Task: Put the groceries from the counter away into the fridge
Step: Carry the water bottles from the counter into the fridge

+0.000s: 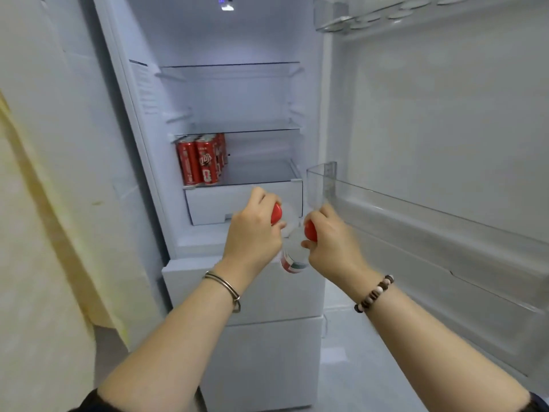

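held out before the open white fridge (237, 99), the left hand (255, 233) is curled round one clear red-capped plastic bottle (277, 214) and the right hand (332, 242) round a second clear red-capped bottle (292, 260), both kept just below the shelf where red drink cans (200, 162) are stood.

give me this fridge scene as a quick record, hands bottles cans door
left hand: grips red-capped clear bottle near its top
right hand: grips second red-capped bottle, labelled
red cans: upright on lowest shelf, left side
fridge door: open, on the right
door bin: clear, just beyond the right hand
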A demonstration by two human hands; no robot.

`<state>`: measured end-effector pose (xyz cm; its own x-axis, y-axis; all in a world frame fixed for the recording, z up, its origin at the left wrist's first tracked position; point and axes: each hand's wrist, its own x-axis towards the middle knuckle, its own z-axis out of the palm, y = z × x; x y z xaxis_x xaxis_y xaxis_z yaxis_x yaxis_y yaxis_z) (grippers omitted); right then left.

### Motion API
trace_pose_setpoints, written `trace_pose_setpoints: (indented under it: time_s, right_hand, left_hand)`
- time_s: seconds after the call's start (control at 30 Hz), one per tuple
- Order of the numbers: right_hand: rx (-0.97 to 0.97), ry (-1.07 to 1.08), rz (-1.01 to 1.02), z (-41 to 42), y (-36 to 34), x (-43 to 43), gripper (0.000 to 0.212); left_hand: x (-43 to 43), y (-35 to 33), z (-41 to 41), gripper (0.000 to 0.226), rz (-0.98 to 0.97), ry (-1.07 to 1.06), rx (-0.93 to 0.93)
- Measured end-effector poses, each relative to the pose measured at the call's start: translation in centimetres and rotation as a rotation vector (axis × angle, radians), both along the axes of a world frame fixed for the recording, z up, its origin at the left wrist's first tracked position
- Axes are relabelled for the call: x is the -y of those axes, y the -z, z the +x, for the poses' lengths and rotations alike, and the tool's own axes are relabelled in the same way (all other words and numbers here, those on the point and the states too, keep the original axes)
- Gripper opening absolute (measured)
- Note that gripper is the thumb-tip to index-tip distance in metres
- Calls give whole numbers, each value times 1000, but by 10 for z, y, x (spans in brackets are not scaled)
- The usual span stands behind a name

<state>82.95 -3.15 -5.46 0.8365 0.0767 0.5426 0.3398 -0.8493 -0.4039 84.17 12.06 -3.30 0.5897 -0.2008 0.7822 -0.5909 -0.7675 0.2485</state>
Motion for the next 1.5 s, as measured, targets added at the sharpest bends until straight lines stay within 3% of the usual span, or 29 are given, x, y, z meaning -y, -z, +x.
trace_pose_setpoints:
  time_s: [0.23, 0.43, 0.67, 0.9, 1.13, 1.33, 1.5]
  right_hand:
    - [314, 42, -53, 94, -33, -42, 23]
    - [473, 67, -58, 187, -50, -69, 25]
    - [540, 127, 8, 279, -46, -96, 28]
    - [556, 192, 21, 321, -14, -104, 31]
    - [322, 155, 24, 365, -8, -99, 23]
    - [-10, 208, 1, 387, 16, -103, 43]
    - [-25, 239, 44, 398, 23, -104, 46]
  left_hand:
    - [-43, -26, 108, 30, -57, 49, 208]
    - [-74, -37, 205, 30, -28, 58, 288]
    - [-107, -24, 311, 21, 48, 68, 230]
    - [-109, 1, 360, 27, 69, 78, 172]
    - [-97, 8, 394, 14, 132, 11, 113]
    - [-92, 28, 407, 32, 234, -95, -81]
    - [-90, 44, 414, 39, 253, -154, -95]
